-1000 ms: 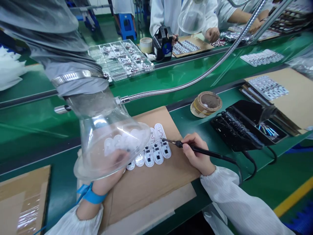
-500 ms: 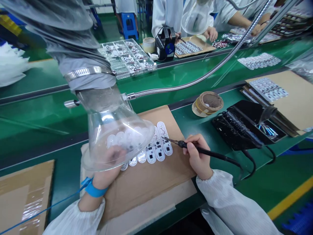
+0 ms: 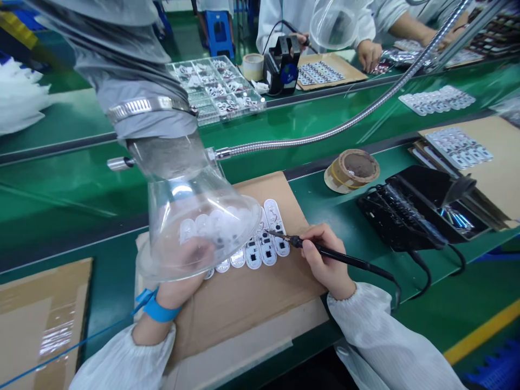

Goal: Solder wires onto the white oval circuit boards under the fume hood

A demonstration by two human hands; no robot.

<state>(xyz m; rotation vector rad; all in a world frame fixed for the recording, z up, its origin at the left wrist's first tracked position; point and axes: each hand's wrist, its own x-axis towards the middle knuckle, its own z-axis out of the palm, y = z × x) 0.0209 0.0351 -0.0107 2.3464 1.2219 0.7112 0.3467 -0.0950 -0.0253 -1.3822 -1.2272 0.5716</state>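
Note:
My right hand (image 3: 327,260) grips a black soldering iron (image 3: 341,258) like a pen, its tip touching the right end of a row of white oval circuit boards (image 3: 260,246) on a cardboard sheet (image 3: 252,292). My left hand (image 3: 187,276) rests at the left end of the row, seen blurred through a clear fume-extraction hood (image 3: 199,227). Its fingers are hidden by the hood, so what they hold is unclear. A blue wrist strap (image 3: 156,310) circles my left wrist.
A black soldering station (image 3: 418,214) and a roll of tape (image 3: 351,170) stand to the right. A flexible metal hose (image 3: 345,122) crosses the green bench. Trays of boards (image 3: 459,146) lie far right. Other people in white coats work across the conveyor.
The iron's tip has shifted slightly left along the boards. My view has drifted a little; the left hand stays under the hood.

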